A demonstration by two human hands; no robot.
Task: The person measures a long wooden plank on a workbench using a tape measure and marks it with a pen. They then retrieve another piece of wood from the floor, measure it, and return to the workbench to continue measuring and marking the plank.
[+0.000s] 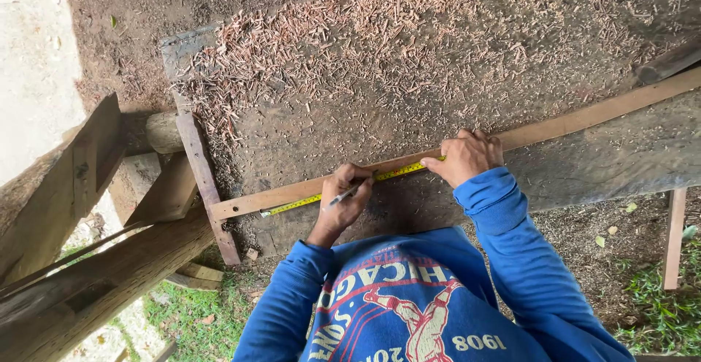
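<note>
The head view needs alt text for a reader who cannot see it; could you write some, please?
A person's left hand holds a pencil against a yellow tape measure stretched along a wooden strip, while the right hand pins the tape down on a shavings-strewn workbench.

You have no packages, stuck-on labels, signs or screens in front of you. The nearest to a label is the printed chest of your blue sweatshirt [409, 303] at the bottom centre of the frame: a large emblem in white and red, with arched white lettering above a white and red figure and white numerals at the lower right, all seen upside down from your head. The only other marked surface is the yellow measuring tape [343, 189], a narrow strip with fine dark graduations running across the middle of the frame.
</note>
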